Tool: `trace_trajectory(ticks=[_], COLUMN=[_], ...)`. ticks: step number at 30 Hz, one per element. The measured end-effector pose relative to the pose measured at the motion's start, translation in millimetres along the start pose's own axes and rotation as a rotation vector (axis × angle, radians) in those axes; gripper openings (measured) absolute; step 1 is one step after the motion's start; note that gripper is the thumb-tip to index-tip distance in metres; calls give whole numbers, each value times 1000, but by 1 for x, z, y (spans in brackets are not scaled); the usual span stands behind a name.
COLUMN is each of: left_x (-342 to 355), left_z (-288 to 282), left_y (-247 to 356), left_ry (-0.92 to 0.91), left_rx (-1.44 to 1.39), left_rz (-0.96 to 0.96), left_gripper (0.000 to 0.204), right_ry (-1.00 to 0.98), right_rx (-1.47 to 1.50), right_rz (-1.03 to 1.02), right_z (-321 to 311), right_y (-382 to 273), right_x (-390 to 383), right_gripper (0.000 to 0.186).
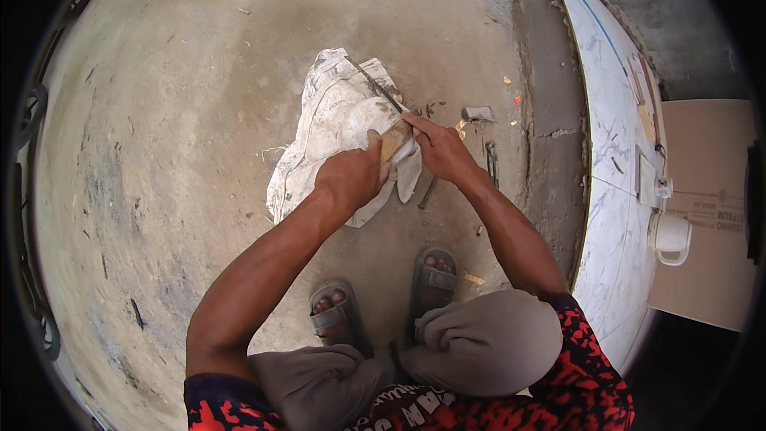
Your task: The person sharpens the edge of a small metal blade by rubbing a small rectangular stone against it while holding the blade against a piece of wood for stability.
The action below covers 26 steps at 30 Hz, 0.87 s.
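Note:
Over a crumpled white sack (319, 136) on the floor, both my hands are closed. My left hand (351, 173) grips a tan, wood-like piece (392, 140), thumb pressed along its side. My right hand (440, 148) pinches the near end of a thin dark rod (371, 82), which slants away to the upper left across the sack. The rod passes close to the far end of the tan piece; I cannot tell whether they touch. My fingers hide part of both.
Right of the sack lie a hammer-like tool with a grey head (479, 114), a dark metal tool (492, 164) and a thin metal bar (428, 193). A concrete ledge (550, 128) and marble-look panel (614, 152) border the right side. A white mug-like container (669, 238) stands beside a cardboard sheet (706, 191).

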<state>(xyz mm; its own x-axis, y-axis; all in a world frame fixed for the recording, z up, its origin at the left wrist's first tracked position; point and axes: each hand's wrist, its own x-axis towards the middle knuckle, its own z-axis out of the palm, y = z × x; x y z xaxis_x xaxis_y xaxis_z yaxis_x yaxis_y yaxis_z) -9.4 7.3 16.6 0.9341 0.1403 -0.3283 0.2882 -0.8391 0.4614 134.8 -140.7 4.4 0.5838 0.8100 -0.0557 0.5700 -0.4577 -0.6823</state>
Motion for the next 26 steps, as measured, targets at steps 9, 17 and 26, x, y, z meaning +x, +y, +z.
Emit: trace_trajectory(ticks=[9,17,26], left_x=[5,7,7], left_z=[-7,-6,-10], left_y=[-27,-30,-34], left_ry=[-31,-31,-32], left_rx=[7,26,64], left_rz=[-10,-13,-23], left_gripper=[64,66,68], right_ry=[-84,-114,-154], right_rx=[14,-11,-81], right_rz=[68,55,119], right_z=[3,1,4], right_y=[0,0,-8], right_x=[-10,-6,14], right_gripper=[39,41,41])
